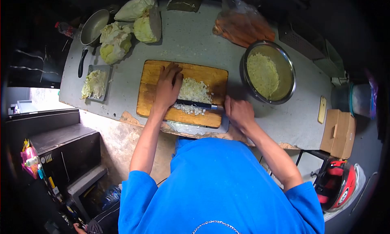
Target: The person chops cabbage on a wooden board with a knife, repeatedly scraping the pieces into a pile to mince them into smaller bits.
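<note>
A wooden cutting board (152,77) lies at the front of the table, with a pile of finely chopped cabbage (195,89) on it. My right hand (240,113) is closed round the handle of a kitchen knife (195,104) at the board's right edge. The dark blade lies across the pile, with bits of cabbage on both sides of it. On the left part of the board my left hand (167,89) rests with its fingers stretched out, beside the pile and near the knife's tip.
Right of the board stands a steel bowl (287,65) of chopped cabbage, with bagged carrots (241,28) behind it. Cabbage heads (147,27), a frying pan (94,27) and a tray (106,69) of leaves are at left. A cardboard box (339,132) sits at right.
</note>
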A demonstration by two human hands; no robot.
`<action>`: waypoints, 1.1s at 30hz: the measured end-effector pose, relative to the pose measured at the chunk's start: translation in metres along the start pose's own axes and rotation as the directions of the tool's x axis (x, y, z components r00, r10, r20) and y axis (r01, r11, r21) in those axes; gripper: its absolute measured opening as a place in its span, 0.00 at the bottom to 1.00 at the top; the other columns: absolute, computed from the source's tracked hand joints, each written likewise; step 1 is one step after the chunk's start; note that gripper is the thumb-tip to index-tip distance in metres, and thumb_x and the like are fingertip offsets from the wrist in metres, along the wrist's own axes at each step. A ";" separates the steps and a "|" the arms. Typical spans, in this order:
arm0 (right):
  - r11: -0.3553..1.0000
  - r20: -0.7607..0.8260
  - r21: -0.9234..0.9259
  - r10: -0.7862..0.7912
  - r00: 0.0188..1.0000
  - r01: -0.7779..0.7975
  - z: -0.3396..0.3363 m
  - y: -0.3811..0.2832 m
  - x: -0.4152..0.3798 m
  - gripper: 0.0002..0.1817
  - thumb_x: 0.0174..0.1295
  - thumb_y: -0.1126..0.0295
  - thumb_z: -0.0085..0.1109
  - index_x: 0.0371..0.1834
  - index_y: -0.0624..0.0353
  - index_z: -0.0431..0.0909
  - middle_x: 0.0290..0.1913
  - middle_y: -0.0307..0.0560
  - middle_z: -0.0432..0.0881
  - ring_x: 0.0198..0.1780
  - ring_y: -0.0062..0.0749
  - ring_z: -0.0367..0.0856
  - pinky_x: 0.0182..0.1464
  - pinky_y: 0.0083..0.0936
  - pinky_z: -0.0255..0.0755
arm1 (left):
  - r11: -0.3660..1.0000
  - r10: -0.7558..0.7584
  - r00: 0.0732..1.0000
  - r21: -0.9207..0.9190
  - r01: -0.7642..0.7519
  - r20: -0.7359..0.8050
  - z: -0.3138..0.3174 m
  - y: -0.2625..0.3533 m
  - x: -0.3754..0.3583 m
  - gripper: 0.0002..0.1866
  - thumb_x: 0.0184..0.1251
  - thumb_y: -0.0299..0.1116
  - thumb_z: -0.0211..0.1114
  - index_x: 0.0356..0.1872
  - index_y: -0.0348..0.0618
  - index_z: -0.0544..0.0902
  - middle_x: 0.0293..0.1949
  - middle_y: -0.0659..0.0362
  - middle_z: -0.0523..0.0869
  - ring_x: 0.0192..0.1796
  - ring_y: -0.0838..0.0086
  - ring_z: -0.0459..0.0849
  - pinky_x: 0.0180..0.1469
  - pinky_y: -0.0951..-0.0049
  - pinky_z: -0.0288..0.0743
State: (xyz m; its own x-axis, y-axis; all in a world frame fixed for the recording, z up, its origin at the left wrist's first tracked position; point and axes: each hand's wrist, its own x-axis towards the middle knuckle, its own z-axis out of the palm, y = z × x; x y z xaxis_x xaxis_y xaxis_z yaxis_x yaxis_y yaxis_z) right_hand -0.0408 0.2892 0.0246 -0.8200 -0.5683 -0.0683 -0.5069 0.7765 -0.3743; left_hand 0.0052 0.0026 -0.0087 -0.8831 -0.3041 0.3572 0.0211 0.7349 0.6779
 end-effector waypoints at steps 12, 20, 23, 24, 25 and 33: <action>0.993 -0.078 -0.083 -0.093 0.993 0.087 -0.037 -0.031 -0.006 0.23 0.77 0.55 0.56 0.25 0.57 0.84 0.26 0.51 0.84 0.27 0.51 0.85 0.30 0.45 0.79 | 0.997 -0.072 0.997 -0.036 0.072 -0.001 -0.015 -0.007 -0.011 0.13 0.79 0.32 0.58 0.54 0.38 0.86 0.58 0.45 0.87 0.70 0.49 0.79 0.82 0.46 0.56; 0.994 0.002 -0.072 -0.085 0.996 0.084 -0.057 -0.039 0.003 0.24 0.77 0.56 0.54 0.26 0.59 0.86 0.27 0.53 0.84 0.28 0.55 0.86 0.32 0.47 0.80 | 0.876 -0.285 0.950 -0.367 0.312 0.127 -0.030 0.014 0.009 0.13 0.77 0.32 0.59 0.52 0.36 0.86 0.54 0.45 0.89 0.68 0.48 0.81 0.81 0.49 0.59; 0.996 -0.023 -0.048 -0.075 0.997 0.074 -0.038 -0.029 -0.003 0.24 0.77 0.57 0.53 0.26 0.60 0.85 0.26 0.53 0.84 0.28 0.56 0.85 0.33 0.48 0.80 | 0.996 -0.022 0.994 -0.084 0.031 0.108 -0.012 -0.001 -0.001 0.13 0.78 0.31 0.58 0.53 0.35 0.86 0.56 0.45 0.88 0.70 0.49 0.79 0.80 0.48 0.59; 0.996 -0.020 -0.046 -0.074 0.997 0.073 -0.023 -0.020 -0.004 0.24 0.77 0.57 0.53 0.26 0.60 0.85 0.26 0.53 0.84 0.28 0.56 0.85 0.33 0.48 0.80 | 0.996 -0.024 0.994 -0.084 0.033 0.110 -0.013 0.001 -0.001 0.13 0.78 0.31 0.58 0.53 0.35 0.86 0.56 0.45 0.88 0.70 0.49 0.79 0.80 0.48 0.59; 0.997 -0.044 0.024 -0.066 0.997 0.067 -0.009 -0.009 -0.006 0.23 0.77 0.58 0.53 0.26 0.60 0.85 0.26 0.54 0.83 0.28 0.57 0.84 0.33 0.49 0.79 | 0.999 -0.008 0.990 -0.039 0.014 0.140 -0.015 0.004 0.001 0.14 0.78 0.30 0.57 0.53 0.35 0.86 0.58 0.45 0.87 0.71 0.50 0.78 0.81 0.48 0.59; 0.994 -0.067 -0.010 -0.105 0.992 0.105 -0.049 -0.030 0.004 0.23 0.74 0.59 0.56 0.21 0.61 0.84 0.24 0.53 0.83 0.27 0.54 0.85 0.31 0.47 0.80 | 0.998 -0.021 0.982 -0.055 0.032 0.189 -0.017 0.000 -0.003 0.14 0.79 0.29 0.53 0.53 0.35 0.86 0.61 0.46 0.85 0.75 0.51 0.74 0.81 0.48 0.58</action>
State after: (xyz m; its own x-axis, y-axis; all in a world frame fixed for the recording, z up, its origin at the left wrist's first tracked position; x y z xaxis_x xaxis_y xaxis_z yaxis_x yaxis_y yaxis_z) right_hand -0.0416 0.2770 0.0805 -0.7780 -0.6274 0.0335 -0.5927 0.7152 -0.3703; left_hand 0.0154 -0.0066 0.0015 -0.9560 -0.1996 0.2152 0.0186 0.6906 0.7230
